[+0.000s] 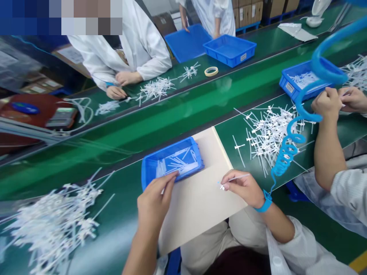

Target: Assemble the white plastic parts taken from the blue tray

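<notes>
My right hand (pixel 242 187), with a blue wrist strap, pinches a small white connector (pixel 222 187) with a thin white tube sticking out to the right, above the beige board (pixel 200 206). My left hand (pixel 157 194) is at the near edge of a small blue bin (pixel 146 173), its thumb and forefinger close together near the rim. Whether anything is between those fingertips is too small to tell. Short clear tubes (pixel 182 158) lie inside the bin, which rests on the board's far left part.
Piles of white tube pieces lie at left (pixel 54 225) and right (pixel 269 131). A coiled blue cord (pixel 286 152) hangs at right. Another person's hands (pixel 328 103) work beside a blue bin (pixel 289 86). People across the belt (pixel 172 114) stand near trays.
</notes>
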`<action>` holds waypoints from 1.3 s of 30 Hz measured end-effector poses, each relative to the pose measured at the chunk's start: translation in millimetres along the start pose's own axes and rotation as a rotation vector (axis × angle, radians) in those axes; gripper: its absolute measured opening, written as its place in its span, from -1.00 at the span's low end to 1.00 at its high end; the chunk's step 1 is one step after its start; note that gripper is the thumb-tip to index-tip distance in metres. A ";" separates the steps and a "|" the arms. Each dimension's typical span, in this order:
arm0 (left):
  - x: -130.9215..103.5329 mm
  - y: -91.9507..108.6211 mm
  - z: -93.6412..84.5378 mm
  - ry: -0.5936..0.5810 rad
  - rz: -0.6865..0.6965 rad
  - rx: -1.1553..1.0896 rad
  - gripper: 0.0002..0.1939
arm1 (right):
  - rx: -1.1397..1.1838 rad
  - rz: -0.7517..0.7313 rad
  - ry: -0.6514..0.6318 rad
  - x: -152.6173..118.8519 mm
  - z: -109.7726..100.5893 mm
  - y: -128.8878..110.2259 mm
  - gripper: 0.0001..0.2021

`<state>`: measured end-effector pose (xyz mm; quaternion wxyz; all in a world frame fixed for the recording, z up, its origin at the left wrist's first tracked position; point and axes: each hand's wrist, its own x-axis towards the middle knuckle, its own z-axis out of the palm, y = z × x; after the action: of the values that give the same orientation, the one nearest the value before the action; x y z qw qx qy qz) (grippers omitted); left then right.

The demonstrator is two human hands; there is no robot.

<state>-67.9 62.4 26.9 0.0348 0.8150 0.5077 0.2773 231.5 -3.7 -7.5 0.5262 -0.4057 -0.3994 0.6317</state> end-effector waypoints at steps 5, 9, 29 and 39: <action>18.2 13.5 -1.7 0.053 -0.056 -0.020 -0.77 | 0.032 0.002 -0.012 1.3 0.6 1.4 -0.82; 48.3 32.7 -4.2 0.051 -0.057 -0.097 -0.80 | 0.047 -0.022 -0.021 1.9 1.0 1.5 -0.81; 187.4 11.6 35.6 -0.694 0.340 -0.305 -0.80 | 0.062 0.111 0.121 -7.5 -7.9 6.8 -0.82; 133.2 -14.9 -6.9 -0.394 0.151 -0.135 -0.65 | 0.043 0.123 0.128 -8.6 -6.5 4.6 -0.84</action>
<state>-39.3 180.8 83.2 0.1669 0.8849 0.4088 0.1479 237.0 -12.3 -13.2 0.5193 -0.4575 -0.3255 0.6442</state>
